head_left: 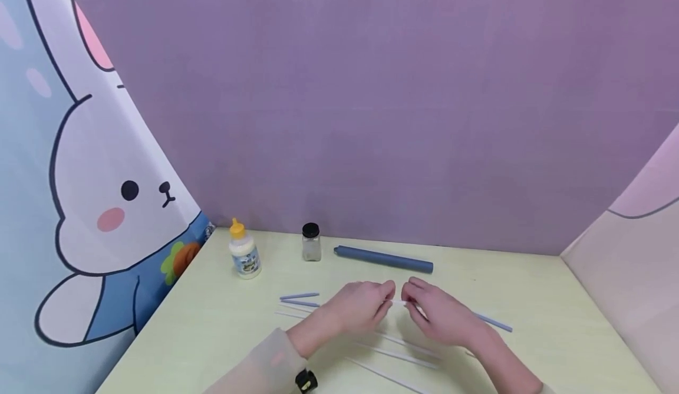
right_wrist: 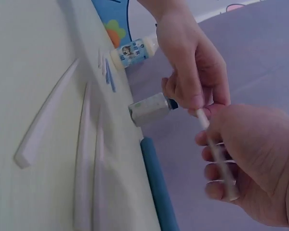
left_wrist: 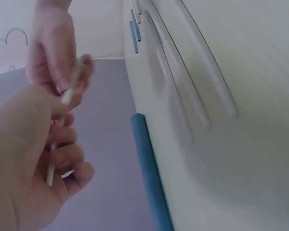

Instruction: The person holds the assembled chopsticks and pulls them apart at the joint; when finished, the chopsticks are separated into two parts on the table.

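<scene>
Above the table, both hands meet at a thin white stick [head_left: 398,302]. My left hand [head_left: 356,307] pinches it from one side with thumb and fingers. From the other side my right hand [head_left: 442,316] grips it, thumb against curled fingers. In the right wrist view a short bit of the white stick [right_wrist: 202,118] shows between the hands, and its far end runs across the right palm. The left wrist view has the stick [left_wrist: 67,96] crossing the left palm too. Below the hands, several long white sticks [head_left: 405,357] lie side by side on the table.
Behind the hands lies a thick blue rod [head_left: 384,259]. A glue bottle [head_left: 246,257] with a yellow cap and a small black-lidded jar [head_left: 311,246] stand at the back left. Thin blue sticks [head_left: 299,295] lie at left, another blue stick [head_left: 494,322] at right.
</scene>
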A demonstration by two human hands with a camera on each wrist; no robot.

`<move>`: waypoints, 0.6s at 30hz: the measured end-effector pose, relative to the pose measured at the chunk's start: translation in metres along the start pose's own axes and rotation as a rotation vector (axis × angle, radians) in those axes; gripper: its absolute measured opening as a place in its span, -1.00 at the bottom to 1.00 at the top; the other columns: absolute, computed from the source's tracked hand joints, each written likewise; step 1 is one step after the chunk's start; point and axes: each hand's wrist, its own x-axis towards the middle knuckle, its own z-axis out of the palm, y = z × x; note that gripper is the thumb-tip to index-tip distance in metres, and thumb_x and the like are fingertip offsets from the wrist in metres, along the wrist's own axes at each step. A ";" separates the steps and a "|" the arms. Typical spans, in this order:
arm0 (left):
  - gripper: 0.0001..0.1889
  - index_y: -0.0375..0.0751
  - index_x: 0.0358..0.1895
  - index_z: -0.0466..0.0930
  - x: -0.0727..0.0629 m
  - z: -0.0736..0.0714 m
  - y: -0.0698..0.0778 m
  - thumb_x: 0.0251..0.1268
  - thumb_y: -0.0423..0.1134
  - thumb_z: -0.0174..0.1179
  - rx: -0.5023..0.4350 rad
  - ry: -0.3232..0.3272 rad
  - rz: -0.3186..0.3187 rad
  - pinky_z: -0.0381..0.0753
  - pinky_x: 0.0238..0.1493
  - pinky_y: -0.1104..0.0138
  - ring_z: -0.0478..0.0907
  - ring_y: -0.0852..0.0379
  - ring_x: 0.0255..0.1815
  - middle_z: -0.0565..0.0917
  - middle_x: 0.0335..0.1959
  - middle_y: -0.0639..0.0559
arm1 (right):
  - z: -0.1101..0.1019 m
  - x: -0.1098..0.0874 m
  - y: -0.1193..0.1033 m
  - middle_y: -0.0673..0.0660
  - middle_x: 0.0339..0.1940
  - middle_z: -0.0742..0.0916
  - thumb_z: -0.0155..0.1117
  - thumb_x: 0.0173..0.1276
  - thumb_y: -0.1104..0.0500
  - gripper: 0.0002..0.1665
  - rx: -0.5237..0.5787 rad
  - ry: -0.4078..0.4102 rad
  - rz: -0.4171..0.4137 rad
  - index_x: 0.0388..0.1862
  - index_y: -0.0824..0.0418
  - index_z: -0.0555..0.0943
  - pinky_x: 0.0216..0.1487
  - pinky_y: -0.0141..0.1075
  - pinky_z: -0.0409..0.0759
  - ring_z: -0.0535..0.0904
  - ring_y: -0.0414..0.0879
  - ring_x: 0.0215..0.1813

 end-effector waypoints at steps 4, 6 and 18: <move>-0.74 0.00 -0.30 0.46 -0.003 -0.006 0.003 0.70 -0.09 -0.01 0.139 0.016 0.000 0.28 -0.61 0.41 0.26 0.31 -0.68 0.31 -0.67 0.25 | -0.006 0.005 -0.007 -0.26 -0.44 0.41 0.18 0.61 0.30 -0.74 0.068 -0.033 0.023 -0.26 -0.05 0.50 -0.33 -0.49 0.42 0.29 -0.44 -0.40; -0.69 0.00 -0.34 0.47 -0.005 -0.009 0.003 0.71 -0.06 -0.03 0.190 0.012 0.005 0.30 -0.62 0.38 0.25 0.30 -0.70 0.30 -0.70 0.24 | -0.009 0.007 -0.009 -0.27 -0.49 0.38 0.15 0.66 0.24 -0.74 0.098 -0.073 0.037 -0.28 -0.08 0.49 -0.38 -0.49 0.39 0.26 -0.46 -0.45; -0.63 0.01 -0.35 0.46 -0.016 -0.014 -0.001 0.77 -0.02 -0.09 0.169 -0.021 0.121 0.24 -0.60 0.42 0.18 0.32 -0.71 0.17 -0.72 0.26 | -0.015 0.004 -0.013 -0.30 -0.54 0.26 0.09 0.72 0.12 -0.70 0.076 -0.145 -0.056 -0.34 -0.07 0.42 -0.41 -0.53 0.27 0.10 -0.49 -0.51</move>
